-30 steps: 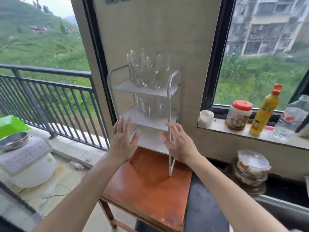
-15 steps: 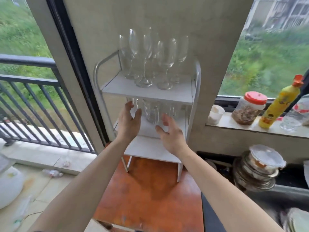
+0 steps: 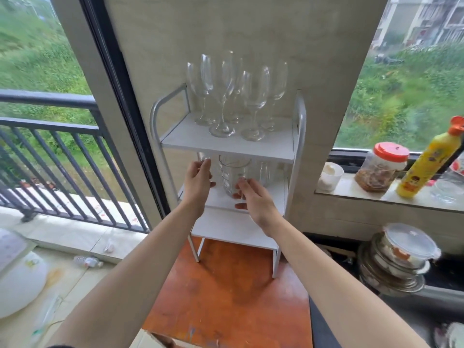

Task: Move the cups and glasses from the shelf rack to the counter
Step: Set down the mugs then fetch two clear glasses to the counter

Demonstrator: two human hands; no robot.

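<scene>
By the look of it the task had barely begun. The wine glasses (image 3: 233,96) stood on the top shelf of the shelf rack (image 3: 300,126) at frame centre, and none stood on the orange bench (image 3: 226,297) below. The hands were apart at the middle shelf. The left hand (image 3: 199,179) met a small glass (image 3: 206,162), its grip unclear. The right hand (image 3: 253,198) touched the ribbed tumbler (image 3: 233,172) with loose fingers.

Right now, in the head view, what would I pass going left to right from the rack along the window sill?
white shelf rack → small white cup → red-lidded jar → yellow squeeze bottle → clear plastic bottle, cut off by the right edge
</scene>
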